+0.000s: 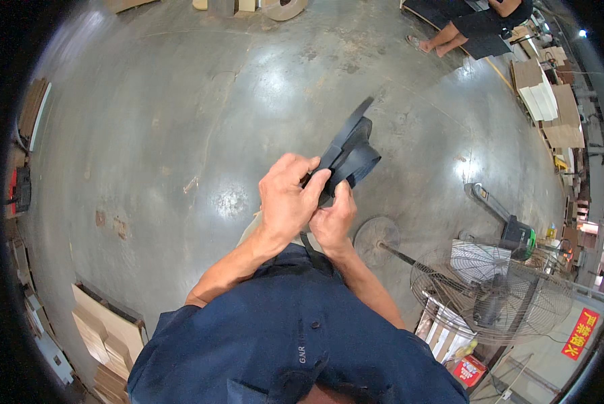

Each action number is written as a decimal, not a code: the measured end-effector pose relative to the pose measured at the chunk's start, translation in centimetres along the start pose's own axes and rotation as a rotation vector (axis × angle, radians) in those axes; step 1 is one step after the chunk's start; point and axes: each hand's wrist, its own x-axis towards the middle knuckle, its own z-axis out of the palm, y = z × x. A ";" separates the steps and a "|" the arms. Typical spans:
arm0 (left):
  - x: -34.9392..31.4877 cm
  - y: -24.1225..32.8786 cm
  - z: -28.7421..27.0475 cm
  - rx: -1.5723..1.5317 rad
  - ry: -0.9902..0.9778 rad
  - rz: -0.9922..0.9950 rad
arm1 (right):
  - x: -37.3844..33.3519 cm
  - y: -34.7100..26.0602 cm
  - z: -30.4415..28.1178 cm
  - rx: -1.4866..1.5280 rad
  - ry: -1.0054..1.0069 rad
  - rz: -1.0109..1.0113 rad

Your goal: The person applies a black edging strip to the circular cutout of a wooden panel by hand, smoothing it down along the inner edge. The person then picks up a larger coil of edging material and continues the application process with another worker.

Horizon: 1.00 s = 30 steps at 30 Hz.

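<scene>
Both my hands hold a black item [348, 156] out in front of my body. It has a long, thin, flat piece that points up and to the right, and a wide curved band bulging on its right side. Its exact kind does not show clearly. My left hand [287, 195] grips the lower left of it, with thumb and fingers pressed on the flat piece. Lower and to the right, my right hand [336, 217] pinches its lower end under the curved band. The fingers cover part of the item.
A large standing fan [494, 293] is at my right, its round base [376, 239] close to my right forearm. Behind it stands a green-and-black machine with a handle [517, 236]. Boards [110, 330] lie at the lower left. A person [460, 34] is at the far right.
</scene>
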 end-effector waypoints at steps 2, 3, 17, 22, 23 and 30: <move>3.0 0.1 0.5 0.025 0.017 0.074 | 2.4 0.6 1.4 0.105 -0.003 0.032; 4.4 -0.1 0.8 0.033 0.030 0.113 | 3.5 1.1 2.3 0.156 -0.003 0.041; 23.2 1.2 9.2 0.229 0.108 0.426 | 22.2 7.3 8.3 0.586 0.017 0.045; 30.3 2.1 13.3 0.229 0.129 0.420 | 30.9 8.8 8.1 0.889 -0.010 0.216; 31.8 2.1 14.1 0.200 0.132 0.409 | 32.5 9.1 8.2 0.956 -0.012 0.261; 41.7 1.4 19.3 0.195 0.085 0.349 | 41.2 15.7 10.7 1.185 0.010 0.547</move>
